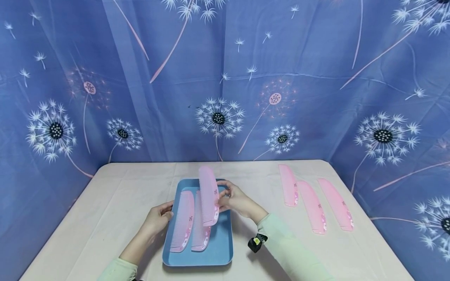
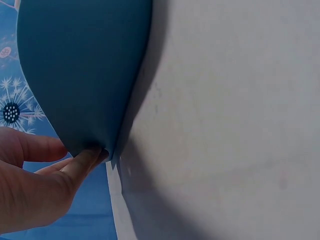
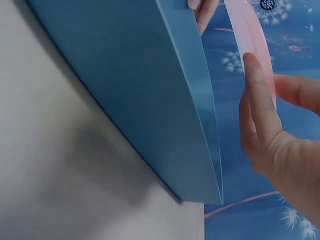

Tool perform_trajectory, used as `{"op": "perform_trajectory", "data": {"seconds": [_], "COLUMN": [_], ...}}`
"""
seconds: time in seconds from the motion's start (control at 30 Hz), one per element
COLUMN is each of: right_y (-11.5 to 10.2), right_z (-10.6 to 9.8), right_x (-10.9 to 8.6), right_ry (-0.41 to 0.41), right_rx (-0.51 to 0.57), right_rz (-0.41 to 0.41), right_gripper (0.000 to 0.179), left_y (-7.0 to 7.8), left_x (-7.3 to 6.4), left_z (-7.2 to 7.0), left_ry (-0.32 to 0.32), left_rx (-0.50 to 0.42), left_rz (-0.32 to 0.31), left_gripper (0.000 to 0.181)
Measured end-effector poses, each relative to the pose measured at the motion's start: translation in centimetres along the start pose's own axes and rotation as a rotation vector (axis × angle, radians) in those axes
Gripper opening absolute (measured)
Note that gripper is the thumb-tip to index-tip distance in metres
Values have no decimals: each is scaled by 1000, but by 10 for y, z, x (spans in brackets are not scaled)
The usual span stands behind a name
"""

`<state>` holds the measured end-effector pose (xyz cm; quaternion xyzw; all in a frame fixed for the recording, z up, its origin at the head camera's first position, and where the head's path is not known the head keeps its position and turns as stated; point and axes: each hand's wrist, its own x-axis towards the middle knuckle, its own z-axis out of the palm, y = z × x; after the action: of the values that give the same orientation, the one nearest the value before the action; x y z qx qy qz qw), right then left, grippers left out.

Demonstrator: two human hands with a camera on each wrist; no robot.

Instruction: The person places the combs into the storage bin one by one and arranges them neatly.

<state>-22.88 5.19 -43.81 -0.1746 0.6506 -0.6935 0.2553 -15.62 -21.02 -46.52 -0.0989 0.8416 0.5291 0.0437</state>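
closest to the person sits a flat blue plastic tray on the pale table, and two pink plastic combs already lie in it side by side, touching. the left hand is at the tray's left edge with its fingers curled onto the rim — the left wrist view shows the fingertips pressing right at that edge. the right hand is over the tray's right side and pinches a third pink comb between thumb and fingers, so that hand is closed on the comb. this comb is up in the air, tilted, with its lower end just above the two combs in the tray — it does not seem to lie down yet. the two hands are apart, one on each side of the tray. farther off to the right, three more pink combs lie in a row on the table, well away from the tray. so it looks like about half the job: two combs are in, one is on its way, and three wait. behind it all hangs a blue cloth with dandelion flowers.
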Motion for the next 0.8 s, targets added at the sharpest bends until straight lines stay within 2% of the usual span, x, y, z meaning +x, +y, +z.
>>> {"op": "perform_trajectory", "data": {"seconds": [0.4, 0.8], "right_y": [8, 19], "right_z": [23, 49], "right_x": [1, 4], "right_ry": [27, 64], "right_rx": [-35, -68], "right_rz": [42, 49], "right_gripper": [70, 70], "left_y": [3, 2], "left_x": [-1, -1], "left_z": [0, 0], "left_ry": [-3, 6], "left_rx": [6, -1], "left_rz": [-17, -3], "left_gripper": [44, 43]}}
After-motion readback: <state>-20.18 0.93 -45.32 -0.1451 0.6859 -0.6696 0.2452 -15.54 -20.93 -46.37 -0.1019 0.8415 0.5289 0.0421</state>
